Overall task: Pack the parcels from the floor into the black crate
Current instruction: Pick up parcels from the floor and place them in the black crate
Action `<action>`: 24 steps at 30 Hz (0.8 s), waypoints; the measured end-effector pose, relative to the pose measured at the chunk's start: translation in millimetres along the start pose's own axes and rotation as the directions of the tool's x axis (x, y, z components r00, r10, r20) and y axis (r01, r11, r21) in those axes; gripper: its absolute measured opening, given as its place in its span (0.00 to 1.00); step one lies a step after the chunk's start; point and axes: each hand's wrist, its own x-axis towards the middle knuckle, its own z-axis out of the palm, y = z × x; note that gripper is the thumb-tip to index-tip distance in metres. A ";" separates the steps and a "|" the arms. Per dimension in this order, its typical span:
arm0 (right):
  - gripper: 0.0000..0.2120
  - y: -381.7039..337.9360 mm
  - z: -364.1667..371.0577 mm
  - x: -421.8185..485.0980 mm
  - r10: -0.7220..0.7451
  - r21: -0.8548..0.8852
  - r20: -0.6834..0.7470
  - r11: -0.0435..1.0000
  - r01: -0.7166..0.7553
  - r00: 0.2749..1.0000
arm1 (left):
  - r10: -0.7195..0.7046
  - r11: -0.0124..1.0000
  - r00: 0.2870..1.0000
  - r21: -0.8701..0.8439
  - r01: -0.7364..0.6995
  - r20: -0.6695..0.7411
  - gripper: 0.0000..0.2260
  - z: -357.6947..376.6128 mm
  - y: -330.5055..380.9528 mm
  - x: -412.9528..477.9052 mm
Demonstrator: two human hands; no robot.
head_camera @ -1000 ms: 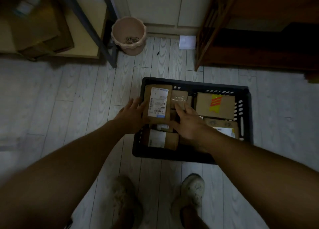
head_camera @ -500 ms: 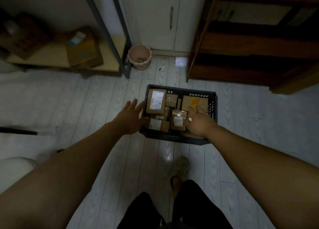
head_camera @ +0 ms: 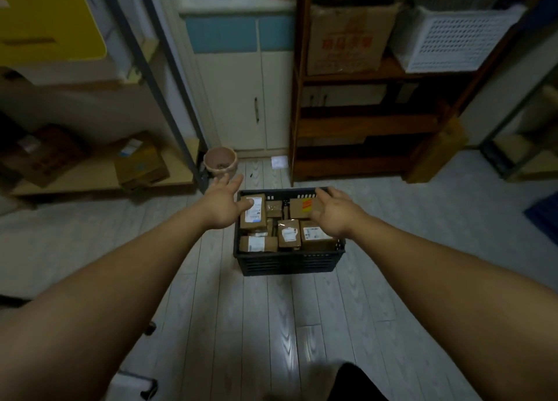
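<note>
A black crate (head_camera: 287, 263) stands on the pale wooden floor, filled with several brown cardboard parcels (head_camera: 289, 234), most with white labels and one with an orange sticker (head_camera: 305, 205). My left hand (head_camera: 222, 202) hovers over the crate's left edge with fingers spread and nothing in it. Above the crate's right side my right hand (head_camera: 333, 211) is held open too, holding nothing. Both arms reach forward, well above the crate.
A pink pot (head_camera: 219, 161) stands on the floor behind the crate, by a metal rack leg (head_camera: 169, 77). A white cabinet (head_camera: 250, 104) and a dark wooden shelf (head_camera: 362, 122) with a cardboard box and white basket (head_camera: 453, 38) rise behind. More boxes (head_camera: 140, 162) lie on a low left shelf.
The view has risen and pulled back from the crate. Both hands have let go of the parcels and lifted, now open above the crate's sides.
</note>
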 end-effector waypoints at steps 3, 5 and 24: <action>0.32 14.7 -20.8 -21.4 0.018 -0.003 -0.061 1.000 -0.018 0.998 | 0.024 1.000 0.999 0.000 -0.024 -0.034 0.33 -11.7 22.6 -19.4; 0.33 28.0 -35.7 -33.3 0.041 -0.011 -0.060 0.999 -0.041 0.997 | 0.019 1.000 0.998 -0.001 -0.019 -0.065 0.33 -17.1 41.2 -27.8; 0.33 182.6 -208.1 -149.3 0.002 -0.004 -0.316 1.000 -0.003 0.949 | 0.053 0.991 0.967 -0.104 -0.081 -0.248 0.32 -42.2 292.8 -109.4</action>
